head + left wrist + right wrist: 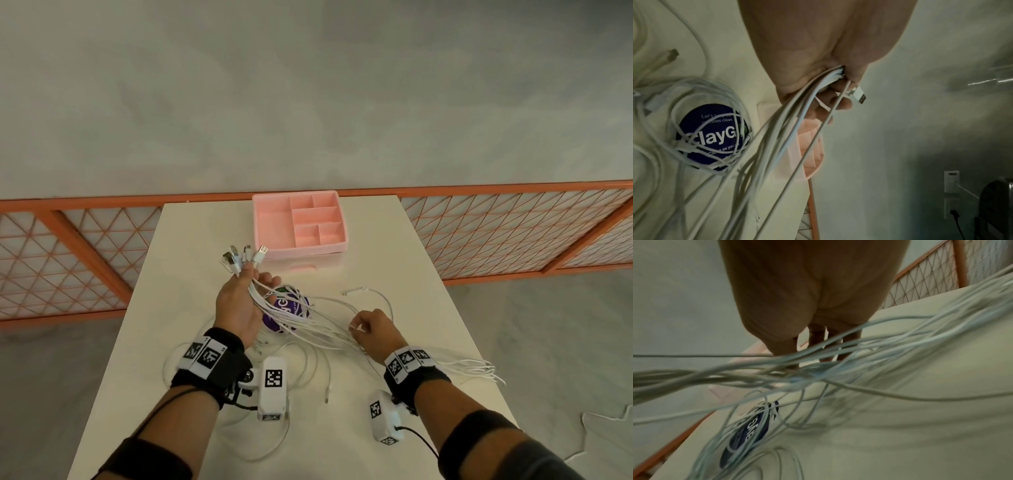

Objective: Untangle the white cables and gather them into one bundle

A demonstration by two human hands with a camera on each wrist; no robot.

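Note:
My left hand (255,279) is raised over the white table (394,260) and grips a bunch of white cables (294,318) just below their USB plugs (241,260), which fan out above the fist. In the left wrist view the cables (789,129) leave the closed palm beside one plug (859,95). The strands slope down to the right and pass under my right hand (356,325), whose thumb and forefinger pinch a strand. The right wrist view is blurred: its fingers (818,337) hang behind crossing cables (818,373).
A round purple disc (287,313) lies under the strands, with cable loops tangled round it (711,134). A pink compartment tray (301,219) stands at the table's far edge. Loose cable loops (308,370) lie near me, and cable tails (479,370) reach the right edge.

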